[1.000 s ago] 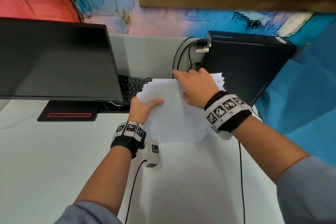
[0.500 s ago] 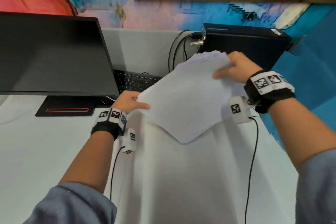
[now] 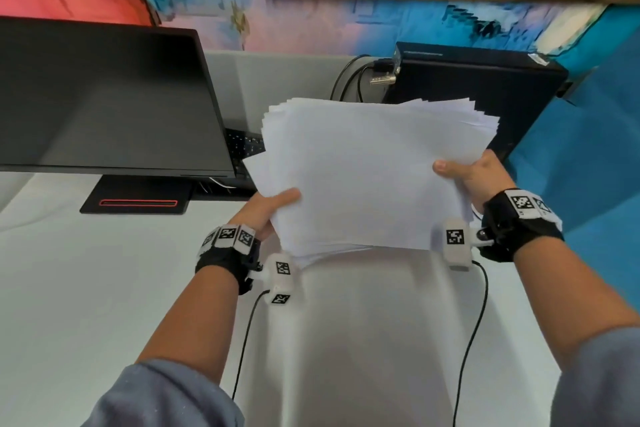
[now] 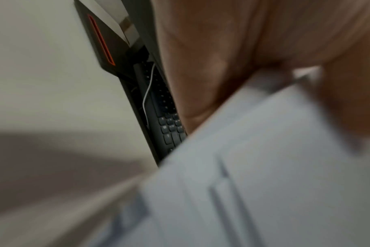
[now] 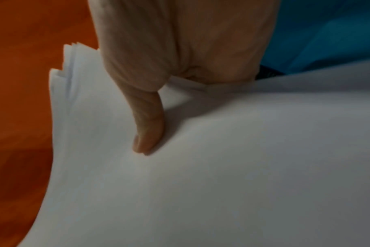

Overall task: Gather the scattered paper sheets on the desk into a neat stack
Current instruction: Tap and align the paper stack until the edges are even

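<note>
A bundle of white paper sheets [image 3: 363, 177] is held up above the desk, its far edges fanned and uneven. My left hand [image 3: 270, 210] pinches the bundle's lower left corner, thumb on top. My right hand [image 3: 464, 177] grips the right edge, thumb lying on the top sheet. The right wrist view shows that thumb pressed on the paper sheets [image 5: 201, 167], with staggered edges at the left. The left wrist view is blurred; the paper sheets [image 4: 275, 167] fill its lower right under my palm.
A dark monitor [image 3: 104, 104] on a black stand [image 3: 138, 198] is at the left, with a keyboard [image 3: 246, 146] behind it. A black computer case [image 3: 485, 90] with cables stands at the back right. The white desk [image 3: 104, 305] spreads below; wrist-camera cables hang near both arms.
The bundle has turned from a tilted, corner-down pose to nearly square and come closer to me. My right hand slid from the far edge to the right side; the left hand holds its corner.
</note>
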{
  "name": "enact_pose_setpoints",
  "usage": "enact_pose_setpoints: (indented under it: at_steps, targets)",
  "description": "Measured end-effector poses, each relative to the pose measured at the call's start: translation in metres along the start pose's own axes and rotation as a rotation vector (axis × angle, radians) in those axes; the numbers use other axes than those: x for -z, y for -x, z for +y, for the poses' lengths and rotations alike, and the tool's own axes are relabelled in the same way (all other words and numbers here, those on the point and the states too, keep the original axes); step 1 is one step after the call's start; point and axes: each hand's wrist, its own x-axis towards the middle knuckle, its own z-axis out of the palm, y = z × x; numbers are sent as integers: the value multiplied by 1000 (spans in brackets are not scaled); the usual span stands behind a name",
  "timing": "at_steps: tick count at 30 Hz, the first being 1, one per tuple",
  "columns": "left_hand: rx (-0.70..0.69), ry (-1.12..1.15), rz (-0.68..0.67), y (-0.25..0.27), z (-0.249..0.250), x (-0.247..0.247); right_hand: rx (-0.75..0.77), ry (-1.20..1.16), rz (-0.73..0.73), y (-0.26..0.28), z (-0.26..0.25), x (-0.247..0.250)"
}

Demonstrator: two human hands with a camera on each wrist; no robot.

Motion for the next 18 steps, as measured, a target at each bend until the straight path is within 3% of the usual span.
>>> enact_pose_setpoints:
  at_steps: [4, 6, 8, 13, 18]
  targets:
    - [-151, -122, 367, 2, 2, -19, -32, -24, 36, 8, 28, -9]
    - [-251, -210, 471, 1, -2, -19, -64, -120, 45, 15, 46, -16]
    - [-272, -294, 470, 4, -8, -16, -121, -171, 74, 20, 69, -24]
    - [-157, -405, 349, 18, -18, -21, -270, -256, 132, 30, 104, -41]
    - [-134, -214, 351, 12, -20, -14, -267, -143, 180, 27, 112, -42]
